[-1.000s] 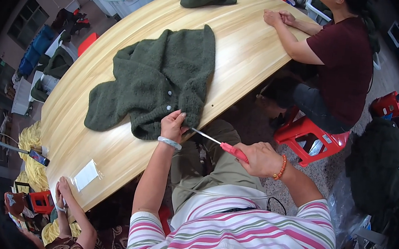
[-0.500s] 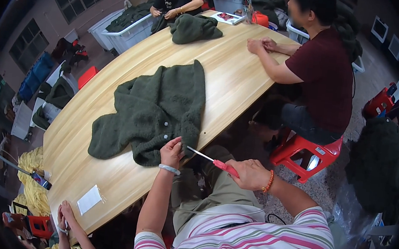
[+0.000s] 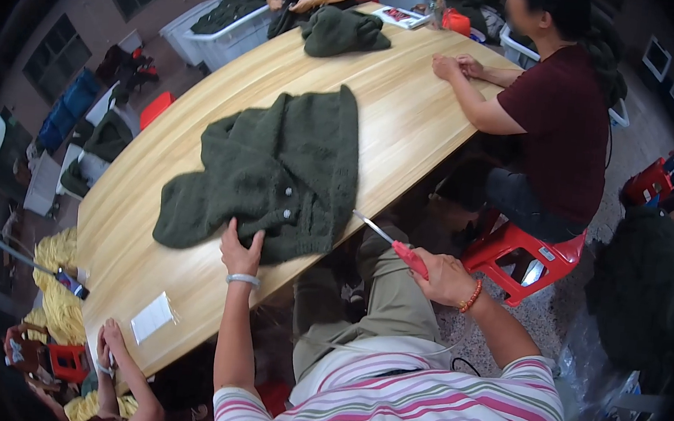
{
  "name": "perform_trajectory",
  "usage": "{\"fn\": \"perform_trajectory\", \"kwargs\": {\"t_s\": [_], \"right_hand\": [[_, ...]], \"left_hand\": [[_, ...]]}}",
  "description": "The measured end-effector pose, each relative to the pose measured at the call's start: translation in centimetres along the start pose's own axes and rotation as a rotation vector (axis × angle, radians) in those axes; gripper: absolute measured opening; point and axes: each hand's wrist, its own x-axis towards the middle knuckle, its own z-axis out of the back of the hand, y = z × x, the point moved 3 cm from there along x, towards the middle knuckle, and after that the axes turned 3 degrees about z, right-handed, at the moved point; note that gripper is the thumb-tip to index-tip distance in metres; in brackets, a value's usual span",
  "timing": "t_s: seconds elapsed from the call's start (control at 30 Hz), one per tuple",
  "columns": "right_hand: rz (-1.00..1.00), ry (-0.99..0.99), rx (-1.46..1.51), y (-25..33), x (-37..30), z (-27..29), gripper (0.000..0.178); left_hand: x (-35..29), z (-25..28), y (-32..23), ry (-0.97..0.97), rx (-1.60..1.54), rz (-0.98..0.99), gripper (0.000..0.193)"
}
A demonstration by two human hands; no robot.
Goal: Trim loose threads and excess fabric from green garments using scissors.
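Note:
A dark green fleece garment (image 3: 276, 164) with two pale round buttons lies spread on the light wooden table. At its near lower edge is my left hand (image 3: 241, 248), fingers apart, thumb and forefinger touching the cloth without gripping it. My right hand (image 3: 444, 279) is closed round the red handle of a tool (image 3: 408, 259), held to the right of the garment, off the table's near edge. A slim metal shaft points up and left from that handle, its tip close to the garment's right side. Whether it is scissors or another tool cannot be made out.
Across the large table (image 3: 395, 151), a seated person in maroon (image 3: 562, 110) rests both hands on it. Another person in black works beside a dark green bundle (image 3: 342, 32). Someone's hands (image 3: 109, 343) lie at the lower left, near a white packet (image 3: 153, 321).
My left hand has let go of the garment's near corner and moved left along its edge, opening. My right hand has drawn the tool away to the right. The garment's near edge lies flatter.

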Motion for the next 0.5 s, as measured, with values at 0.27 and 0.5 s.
{"fn": "perform_trajectory", "kwargs": {"t_s": [0.27,0.5], "right_hand": [[0.044,-0.125,0.112,-0.4,1.1,0.6,0.036],[-0.042,-0.226,0.188,-1.5,2.0,2.8,0.035]], "left_hand": [[0.4,-8.0,-5.9,0.166,0.100,-0.174,0.058],[4.2,-15.7,-18.0,0.658,-0.349,-0.302,0.056]]}}
